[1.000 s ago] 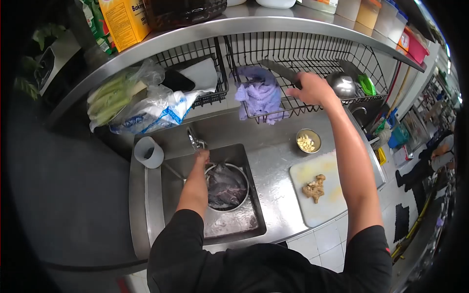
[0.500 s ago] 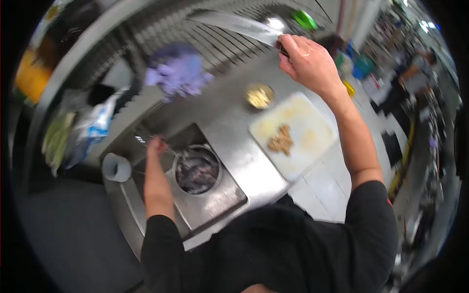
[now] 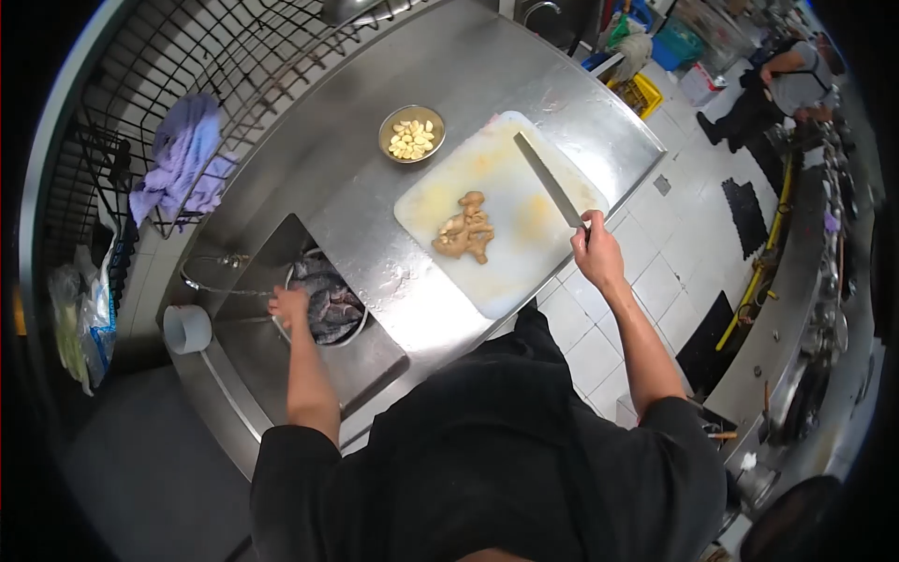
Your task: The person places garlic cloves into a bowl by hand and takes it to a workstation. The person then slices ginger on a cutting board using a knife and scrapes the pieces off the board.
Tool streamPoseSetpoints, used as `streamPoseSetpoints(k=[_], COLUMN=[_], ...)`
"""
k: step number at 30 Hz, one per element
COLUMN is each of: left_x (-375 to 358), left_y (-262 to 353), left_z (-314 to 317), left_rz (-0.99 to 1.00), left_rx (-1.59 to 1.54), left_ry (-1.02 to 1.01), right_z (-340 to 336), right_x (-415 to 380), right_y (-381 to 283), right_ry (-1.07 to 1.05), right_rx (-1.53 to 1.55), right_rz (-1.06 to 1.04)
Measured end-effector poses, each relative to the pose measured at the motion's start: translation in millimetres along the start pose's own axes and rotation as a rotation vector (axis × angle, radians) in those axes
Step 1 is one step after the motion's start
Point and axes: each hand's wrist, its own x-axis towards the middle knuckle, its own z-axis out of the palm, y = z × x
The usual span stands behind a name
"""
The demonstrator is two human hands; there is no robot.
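Observation:
My right hand (image 3: 597, 251) is closed around the handle of a kitchen knife (image 3: 546, 178). The long blade extends over the right part of a white cutting board (image 3: 506, 276). Several knobbly pieces of ginger (image 3: 465, 228) lie together on the board, left of the blade. My left hand (image 3: 289, 305) is at the left rim of a round metal pot (image 3: 361, 328) in the sink, beside the tap (image 3: 201, 284); its fingers are mostly hidden. Dark pieces that look like fish (image 3: 330, 304) fill the pot. Behind the board, a metal bowl (image 3: 385, 150) holds peeled garlic cloves (image 3: 412, 139).
A steel counter (image 3: 346, 211) joins the sink (image 3: 384, 363). A white plastic container (image 3: 187, 329) stands left of the sink. A purple cloth (image 3: 183, 155) hangs on the wire rack (image 3: 253, 84). Another person (image 3: 787, 89) is at the far right, past the tiled floor (image 3: 646, 272).
My right hand has come down with the knife from above the rack to the cutting board's right edge. My left hand remains by the tap and pot. The camera view has shifted.

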Motion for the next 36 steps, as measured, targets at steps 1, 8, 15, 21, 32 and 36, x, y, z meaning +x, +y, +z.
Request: streamPoseSetpoints(k=[1,8,15,21,32,36], left_x=[-19,-95,-173,-230,-278,-291], left_y=[21,208,345,367,351,351], left_z=[-45,-197,-254,-248,-251,-256], left_rz=[0.018,0.752,1.234,1.104,1.067,0.951], left_rx=[-0.054,-0.903,-0.321,-0.986,-0.998,-1.032], left_ry=[-0.100,-0.535,-0.935,-0.823,-0.609,-0.689], right_z=[1,-1,-24,-25,-28,-34], right_x=[7,39,52,62,94,122], right_y=[12,52,55,56,78,69], right_ry=[-0.021,-0.224,-0.318,-0.177,-0.511,-0.585], right_rx=[0.006,0.041,-0.098,-0.102,-0.283,-0.316], right_rz=[-0.011,-0.039,-0.123,-0.171,-0.297,-0.453])
